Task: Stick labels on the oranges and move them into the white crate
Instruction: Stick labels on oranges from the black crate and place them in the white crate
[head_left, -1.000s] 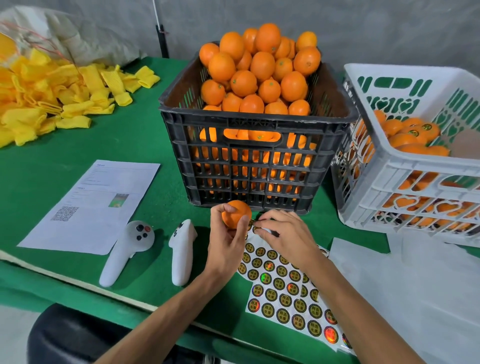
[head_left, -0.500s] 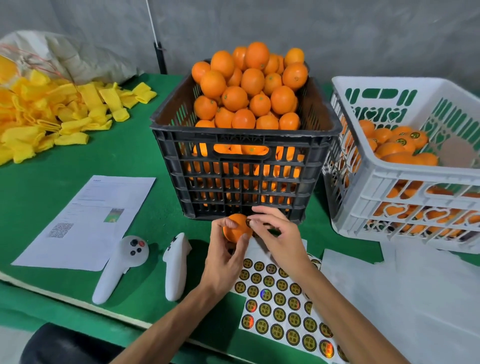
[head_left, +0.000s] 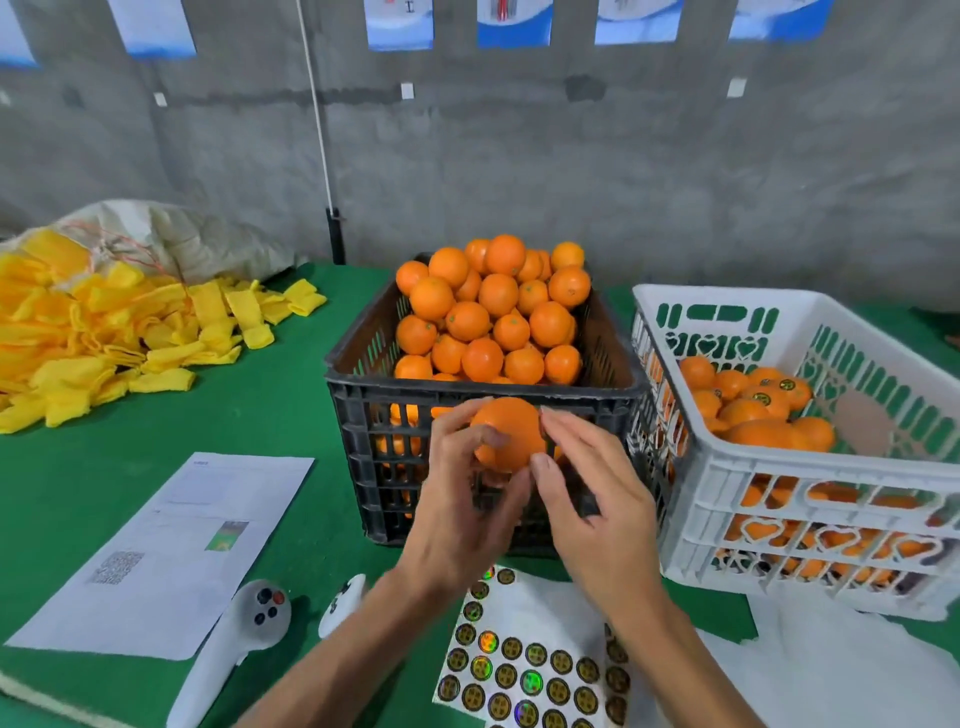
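Note:
I hold one orange (head_left: 511, 436) up in front of the black crate (head_left: 363, 447), which is heaped with unlabelled oranges (head_left: 493, 312). My left hand (head_left: 457, 509) grips it from the left and below. My right hand (head_left: 597, 509) touches its right side with the thumb and nearly straight fingers. Any label on this orange is hidden from me. The white crate (head_left: 831, 470) stands to the right and holds labelled oranges (head_left: 763, 400). A sheet of round dark stickers (head_left: 530, 665) lies on the table under my wrists.
Two white controllers (head_left: 249, 629) (head_left: 340, 603) lie at the near left beside a printed paper (head_left: 171, 551). Yellow foam nets (head_left: 104, 332) are piled at the far left. White backing sheets (head_left: 831, 670) lie at the near right on the green table (head_left: 260, 405).
Both hands have lifted the orange from just above the sticker sheet up to the black crate's front wall. My view has tilted upward, and the right hand now lies against the orange's right side.

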